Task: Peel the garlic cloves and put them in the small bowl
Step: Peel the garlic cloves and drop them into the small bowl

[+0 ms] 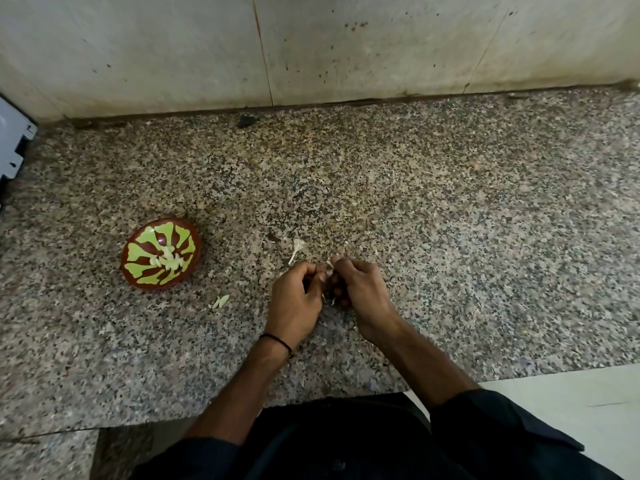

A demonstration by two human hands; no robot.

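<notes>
While both hands meet over the middle of the speckled stone counter [450, 220], the left hand [294, 299] and the right hand [360, 289] are curled in tight, knuckles up and fingertips touching. Between those fingertips sits a garlic clove [329, 264], pinched from both sides. Only a pale sliver of it shows, and the rest is hidden behind the fingers. Whether its skin is on or off cannot be told from here. A dark thread [277, 341] circles the left wrist, and dark sleeves [502, 420] are pushed up the forearms. Off to the left, well apart from the hands, the small bowl [149, 287] stands on the counter, brown with a green leaf pattern. A little heap of peeled cloves [168, 259] lies in its centre. Just beyond the left hand's knuckles lies a pale scrap of peel [296, 249]. A second scrap [220, 302] lies on the stone between the bowl and the left hand, nearer the front edge. Behind it all rises a pale, spotted wall [346, 46]. A grey-white thing [14, 143] pokes in at the far left edge, too cut off to make out.
</notes>
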